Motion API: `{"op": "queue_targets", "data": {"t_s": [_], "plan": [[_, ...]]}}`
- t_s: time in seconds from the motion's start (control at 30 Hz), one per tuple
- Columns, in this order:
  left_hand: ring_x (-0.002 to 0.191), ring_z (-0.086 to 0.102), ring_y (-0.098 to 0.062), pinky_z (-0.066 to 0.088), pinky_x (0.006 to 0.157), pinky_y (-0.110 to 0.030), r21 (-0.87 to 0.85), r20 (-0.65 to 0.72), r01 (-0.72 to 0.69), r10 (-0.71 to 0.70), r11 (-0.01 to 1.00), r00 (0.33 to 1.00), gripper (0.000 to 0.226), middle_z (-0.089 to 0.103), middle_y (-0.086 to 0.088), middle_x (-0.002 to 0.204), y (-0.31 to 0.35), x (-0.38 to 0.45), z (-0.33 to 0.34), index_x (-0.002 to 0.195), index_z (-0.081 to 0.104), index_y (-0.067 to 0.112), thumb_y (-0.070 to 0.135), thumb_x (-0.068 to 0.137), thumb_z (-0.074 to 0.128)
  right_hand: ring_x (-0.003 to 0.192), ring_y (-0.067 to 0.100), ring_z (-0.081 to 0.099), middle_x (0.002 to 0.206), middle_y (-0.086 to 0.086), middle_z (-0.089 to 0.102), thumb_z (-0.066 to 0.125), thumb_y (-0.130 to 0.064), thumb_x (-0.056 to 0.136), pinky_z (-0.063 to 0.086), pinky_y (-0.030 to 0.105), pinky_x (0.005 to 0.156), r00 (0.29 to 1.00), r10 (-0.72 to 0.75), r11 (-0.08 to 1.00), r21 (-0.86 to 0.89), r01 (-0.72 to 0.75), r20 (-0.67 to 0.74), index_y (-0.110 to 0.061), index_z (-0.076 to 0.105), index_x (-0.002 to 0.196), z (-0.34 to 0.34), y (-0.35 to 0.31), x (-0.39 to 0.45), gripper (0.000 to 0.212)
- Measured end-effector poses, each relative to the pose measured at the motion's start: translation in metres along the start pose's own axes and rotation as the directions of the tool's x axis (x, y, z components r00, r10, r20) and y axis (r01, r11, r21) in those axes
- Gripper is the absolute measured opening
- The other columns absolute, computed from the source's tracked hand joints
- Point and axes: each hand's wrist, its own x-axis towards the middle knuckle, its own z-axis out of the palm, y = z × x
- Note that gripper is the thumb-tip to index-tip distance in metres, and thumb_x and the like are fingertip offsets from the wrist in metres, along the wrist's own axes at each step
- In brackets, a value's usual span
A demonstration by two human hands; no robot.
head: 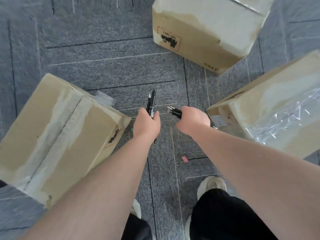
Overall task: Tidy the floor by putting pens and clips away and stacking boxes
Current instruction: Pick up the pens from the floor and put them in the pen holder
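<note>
The floor (107, 66) was grey carpet tile, ribbed in texture, with dark seams running from six toward twelve o'clock and across. Even, soft light fell over it, and pale streaks marked the pile.

It looked like an office where I stood. Grey carpet tiles (107, 66) covered the floor, with taped cardboard boxes (204, 32), pens (151, 103) and binder clips (184, 159) about.

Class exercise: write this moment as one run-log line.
left hand: holds black pens | right hand: holds more pens | pink clip: on carpet | boxes: unstacked
</note>
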Motion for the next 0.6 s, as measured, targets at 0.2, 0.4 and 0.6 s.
{"op": "queue_targets", "data": {"t_s": [0.2,0.4,0.6], "plan": [[0.08,0.059,-0.03,0.038,0.064,-0.032,-0.095,0.017,-0.133,0.135,0.987,0.991,0.036,0.059,-0.013,0.109,0.091,-0.067,-0.092,0.121,0.043,0.005,0.034,0.1,0.041,0.069,0.026,0.052,0.071,-0.001,0.052,0.055,-0.013,0.088,0.038,0.029,0.057,0.996,0.036,0.999,0.038,-0.033,-0.079,-0.018,0.052,0.089,-0.125,-0.016,-0.061,0.006],[0.084,0.055,-0.032,0.043,0.069,-0.036,-0.193,-0.033,-0.277,0.276,0.941,0.961,0.019,0.054,-0.002,0.087,0.17,-0.121,-0.23,0.106,0.044,0.012,0.03,0.101,0.04,0.074,0.029,0.055,0.074,0.001,0.053,0.052,-0.025,0.092,0.043,0.031,0.061,0.967,-0.03,0.988,0.14,0.068,-0.253,-0.019,0.049,0.092,-0.275,-0.07,-0.137,0.006],[0.059,0.044,-0.014,0.035,0.057,-0.033,-0.275,-0.191,-0.332,0.288,0.902,0.939,0.02,0.047,0.003,0.072,0.212,-0.175,-0.384,0.1,0.045,0.012,0.031,0.1,0.04,0.075,0.03,0.053,0.07,0.0,0.05,0.048,-0.022,0.091,0.042,0.032,0.061,0.909,-0.12,0.954,0.207,0.217,-0.398,-0.013,0.047,0.088,-0.411,-0.151,-0.205,0.01]]}}
